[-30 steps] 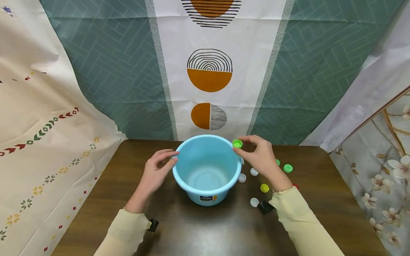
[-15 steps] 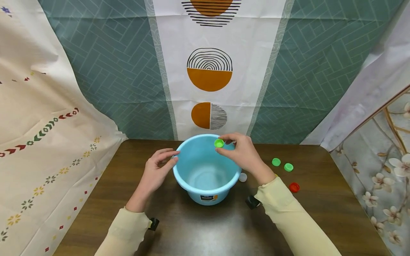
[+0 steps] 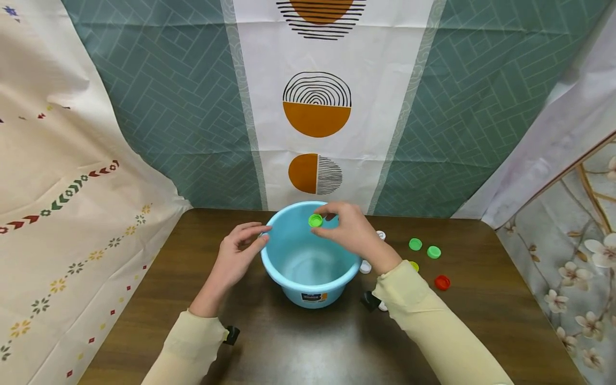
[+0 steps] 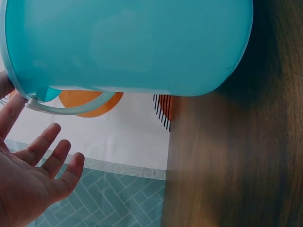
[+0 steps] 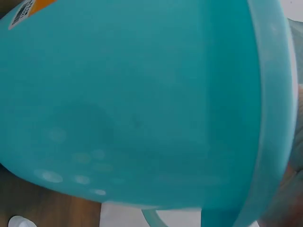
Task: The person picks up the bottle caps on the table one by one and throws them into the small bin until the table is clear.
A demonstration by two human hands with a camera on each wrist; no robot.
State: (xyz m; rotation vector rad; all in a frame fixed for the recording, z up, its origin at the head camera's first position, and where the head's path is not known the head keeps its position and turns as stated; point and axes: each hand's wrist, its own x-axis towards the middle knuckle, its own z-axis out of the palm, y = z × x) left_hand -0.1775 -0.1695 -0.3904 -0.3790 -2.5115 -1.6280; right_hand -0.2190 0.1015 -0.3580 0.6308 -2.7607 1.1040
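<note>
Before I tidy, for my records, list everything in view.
Table: 1, brown, below.
Bucket: 1, light blue, on table.
Handle: 1, pale, outside bucket.
Label: 1, multicoloured, bucket's front.
Held cap: 1, green, over bucket.
Loose green caps: 2, green, right.
Red cap: 1, red, right.
Yellow cap: 1, yellow, partly hidden, right.
White caps: 3 visible, white, right.
Cloths: 3, patterned, left, back, right.
Wrist devices: 2, black, wrists.
Sleeves: 2, cream, forearms.
Left hand: 1, at bucket's rim.
Right hand: 1, pinching cap.

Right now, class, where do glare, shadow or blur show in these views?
Head: pale glare on the brown wooden table; left wrist: dark shadow on it beside the blue bucket; right wrist: the right hand blurred at the right edge.
</note>
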